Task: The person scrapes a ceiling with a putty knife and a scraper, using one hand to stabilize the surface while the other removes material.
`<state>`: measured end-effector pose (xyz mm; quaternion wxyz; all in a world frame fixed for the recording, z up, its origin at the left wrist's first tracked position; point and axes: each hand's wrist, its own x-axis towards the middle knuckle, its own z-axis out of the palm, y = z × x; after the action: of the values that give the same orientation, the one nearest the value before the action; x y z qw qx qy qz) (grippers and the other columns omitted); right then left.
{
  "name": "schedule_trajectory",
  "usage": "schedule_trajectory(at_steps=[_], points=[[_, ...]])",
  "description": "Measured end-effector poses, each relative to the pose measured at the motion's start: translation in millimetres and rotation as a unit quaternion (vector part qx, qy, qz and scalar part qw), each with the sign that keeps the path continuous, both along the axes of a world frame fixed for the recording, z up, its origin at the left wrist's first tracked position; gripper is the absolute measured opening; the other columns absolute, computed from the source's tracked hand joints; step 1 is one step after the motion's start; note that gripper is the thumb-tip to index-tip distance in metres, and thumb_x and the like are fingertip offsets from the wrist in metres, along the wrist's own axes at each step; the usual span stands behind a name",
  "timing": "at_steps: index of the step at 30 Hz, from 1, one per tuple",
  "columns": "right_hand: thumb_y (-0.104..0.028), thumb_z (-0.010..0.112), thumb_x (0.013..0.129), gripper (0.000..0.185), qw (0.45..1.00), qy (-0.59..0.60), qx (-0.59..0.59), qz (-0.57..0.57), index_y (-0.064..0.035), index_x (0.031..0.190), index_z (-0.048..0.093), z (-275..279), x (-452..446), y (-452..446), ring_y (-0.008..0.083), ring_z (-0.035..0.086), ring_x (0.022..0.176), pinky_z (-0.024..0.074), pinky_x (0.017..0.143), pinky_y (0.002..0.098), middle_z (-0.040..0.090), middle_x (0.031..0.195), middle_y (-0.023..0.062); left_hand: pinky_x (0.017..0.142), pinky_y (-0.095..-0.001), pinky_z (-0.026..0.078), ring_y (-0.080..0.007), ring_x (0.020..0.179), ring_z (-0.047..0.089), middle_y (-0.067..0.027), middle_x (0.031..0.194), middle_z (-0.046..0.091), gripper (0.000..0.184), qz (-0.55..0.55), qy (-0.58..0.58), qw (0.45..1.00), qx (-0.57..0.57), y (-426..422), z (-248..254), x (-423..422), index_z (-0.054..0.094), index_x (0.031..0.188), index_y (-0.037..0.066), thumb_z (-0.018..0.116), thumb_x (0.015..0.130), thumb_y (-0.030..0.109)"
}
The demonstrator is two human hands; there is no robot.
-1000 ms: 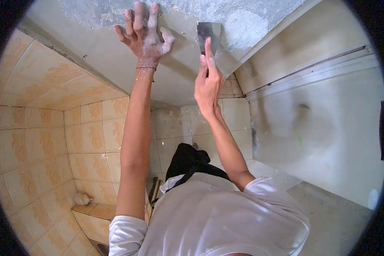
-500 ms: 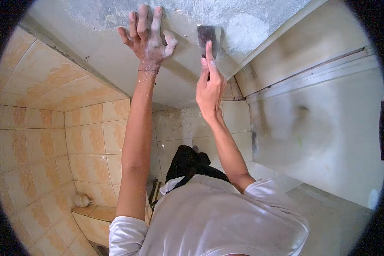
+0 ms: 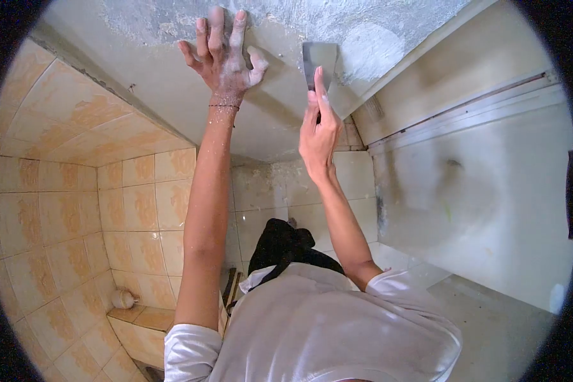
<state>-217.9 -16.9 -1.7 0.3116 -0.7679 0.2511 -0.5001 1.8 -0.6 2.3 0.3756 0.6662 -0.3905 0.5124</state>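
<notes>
My left hand (image 3: 226, 60), dusted with white powder, rests with spread fingers against the wall (image 3: 165, 83). To its right, my right hand (image 3: 320, 130) grips a putty knife (image 3: 321, 60), its index finger stretched along the blade. The wide metal blade lies at or close to the wall surface; I cannot tell whether it touches. Grey rough plaster (image 3: 267, 16) shows along the top of the wall, beyond my left fingertips. A whitish round patch (image 3: 372, 51) sits just right of the blade. The knife's handle is mostly hidden in my right hand.
Orange-patterned tiles (image 3: 44, 210) cover the wall at left, with a tiled ledge (image 3: 149, 316) bearing a small pale round object (image 3: 123, 298). A white door-like panel (image 3: 471, 197) stands at right. Below me is a tiled floor (image 3: 261, 223).
My right hand and the putty knife have shifted slightly right and down, and the blade's angle has turned so more of its face shows. My left hand stays nearly in place.
</notes>
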Motion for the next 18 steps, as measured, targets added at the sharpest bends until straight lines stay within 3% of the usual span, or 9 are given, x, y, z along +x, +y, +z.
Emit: schedule_trajectory(at_steps=[2, 3, 4, 6, 8, 9, 12, 16, 18], points=[[-0.013, 0.048, 0.111, 0.043, 1.0, 0.015, 0.017, 0.004, -0.0056, 0.154, 0.051, 20.5, 2.7, -2.4, 0.0163, 0.053, 0.073, 0.0498, 0.071, 0.0309, 0.058, 0.15, 0.0153, 0.128, -0.0548, 0.004, -0.0317, 0.154, 0.029, -0.0097, 0.162, 0.044, 0.076, -0.001, 0.0, 1.0, -0.002, -0.6, -1.3, -0.9, 0.059, 0.15, 0.021, 0.034, 0.095, 0.069], [-0.011, 0.047, 0.111, 0.042, 1.0, 0.018, 0.012, -0.002, -0.0046, 0.153, 0.052, 28.0, 5.3, -1.5, 0.0205, 0.07, 0.087, 0.0533, 0.079, 0.0316, 0.058, 0.151, 0.0146, 0.128, -0.0548, 0.004, -0.0317, 0.154, 0.029, -0.0097, 0.162, 0.044, 0.076, -0.003, 0.003, 1.0, 0.0, 0.7, -1.9, -4.0, 0.059, 0.15, 0.021, 0.034, 0.095, 0.069], [-0.011, 0.047, 0.111, 0.042, 1.0, 0.019, 0.013, -0.003, -0.0046, 0.153, 0.052, 24.2, 2.9, -0.7, 0.0205, 0.07, 0.087, 0.0533, 0.079, 0.0316, 0.058, 0.151, 0.0146, 0.128, -0.0548, 0.004, -0.0317, 0.154, 0.029, -0.0099, 0.161, 0.044, 0.076, -0.006, -0.006, 1.0, 0.006, 2.2, -0.4, -5.9, 0.059, 0.15, 0.021, 0.034, 0.096, 0.069], [-0.009, 0.047, 0.111, 0.042, 0.998, -0.017, -0.058, -0.006, -0.0044, 0.152, 0.053, 13.7, 1.5, -4.0, 0.0299, 0.073, 0.116, 0.0549, 0.086, 0.0343, 0.057, 0.151, 0.015, 0.128, -0.0548, 0.004, -0.0317, 0.153, 0.03, -0.01, 0.161, 0.045, 0.076, -0.006, -0.021, 1.0, 0.005, 0.9, 4.2, -5.2, 0.059, 0.15, 0.022, 0.034, 0.096, 0.069], [-0.001, 0.049, 0.107, 0.048, 0.997, -0.009, -0.079, -0.016, -0.0086, 0.154, 0.051, 6.1, 2.0, -8.2, 0.0339, 0.073, 0.112, 0.0571, 0.085, 0.037, 0.06, 0.145, 0.0178, 0.13, -0.0551, 0.003, -0.0261, 0.155, 0.03, -0.0023, 0.163, 0.042, 0.069, -0.007, -0.013, 1.0, -0.007, 0.6, 2.2, -4.9, 0.061, 0.148, 0.03, 0.052, 0.083, 0.05], [0.006, 0.052, 0.103, 0.058, 0.995, 0.004, -0.094, -0.031, -0.0128, 0.157, 0.048, 6.9, 1.4, -7.2, 0.038, 0.074, 0.107, 0.0593, 0.083, 0.0396, 0.064, 0.14, 0.0207, 0.13, -0.0551, 0.003, -0.0261, 0.155, 0.03, -0.0023, 0.163, 0.042, 0.069, -0.005, -0.013, 1.0, -0.007, 1.8, 2.8, -4.2, 0.061, 0.148, 0.03, 0.052, 0.083, 0.05], [0.006, 0.051, 0.102, 0.058, 0.998, 0.045, -0.036, -0.019, -0.0129, 0.157, 0.048, 11.4, -2.9, -1.5, 0.0368, 0.073, 0.111, 0.0597, 0.088, 0.0408, 0.06, 0.146, 0.0187, 0.128, -0.0553, 0.005, -0.0325, 0.153, 0.03, -0.0103, 0.161, 0.044, 0.072, -0.003, -0.023, 1.0, 0.008, 1.5, 2.7, -7.0, 0.059, 0.15, 0.021, 0.039, 0.095, 0.062], [-0.003, 0.048, 0.108, 0.042, 0.998, 0.057, 0.027, -0.005, -0.001, 0.149, 0.054, 21.6, -5.7, 3.8, 0.0359, 0.069, 0.122, 0.0558, 0.095, 0.0376, 0.056, 0.151, 0.016, 0.128, -0.056, 0.004, -0.0327, 0.153, 0.03, -0.0103, 0.162, 0.044, 0.068, -0.007, -0.025, 1.0, 0.001, 2.1, 7.2, -6.7, 0.058, 0.151, 0.022, 0.046, 0.09, 0.049], [-0.002, 0.048, 0.107, 0.042, 0.999, 0.032, -0.024, -0.02, -0.0015, 0.149, 0.055, 19.6, -0.1, 1.8, 0.0357, 0.073, 0.111, 0.0569, 0.089, 0.037, 0.056, 0.151, 0.0156, 0.128, -0.0561, 0.004, -0.0327, 0.153, 0.03, -0.0103, 0.162, 0.044, 0.069, -0.014, -0.03, 0.999, -0.007, 0.1, 5.4, -6.2, 0.058, 0.151, 0.022, 0.048, 0.088, 0.045]])
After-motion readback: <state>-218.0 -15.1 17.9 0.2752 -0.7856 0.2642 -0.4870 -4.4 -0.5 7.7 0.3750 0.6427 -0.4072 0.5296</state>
